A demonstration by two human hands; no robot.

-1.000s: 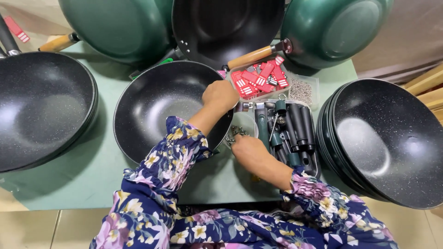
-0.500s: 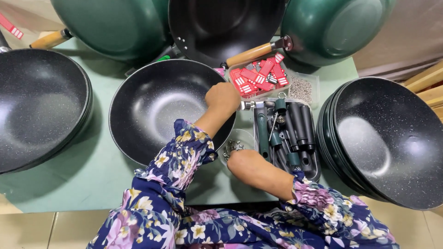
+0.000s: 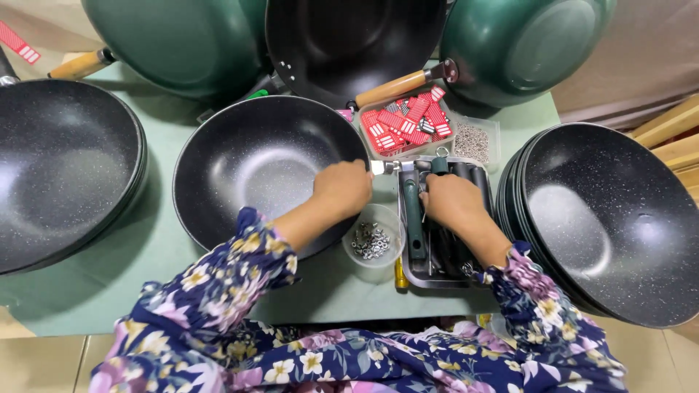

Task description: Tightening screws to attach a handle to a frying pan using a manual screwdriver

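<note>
Left hand (image 3: 344, 188) fingers on wok (image 3: 255, 167) rim; right hand (image 3: 453, 202) fingers on green handle (image 3: 412, 218).

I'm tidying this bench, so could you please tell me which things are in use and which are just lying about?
In use:
left hand on the black wok
right hand on a green handle in the tray
cup of washers

Lying about:
stacked woks
red tags
green pans

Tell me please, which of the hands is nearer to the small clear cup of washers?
Left. The left hand grips the pan rim just above the cup of washers; the right hand is off to its right, over the tray of handles.
</note>
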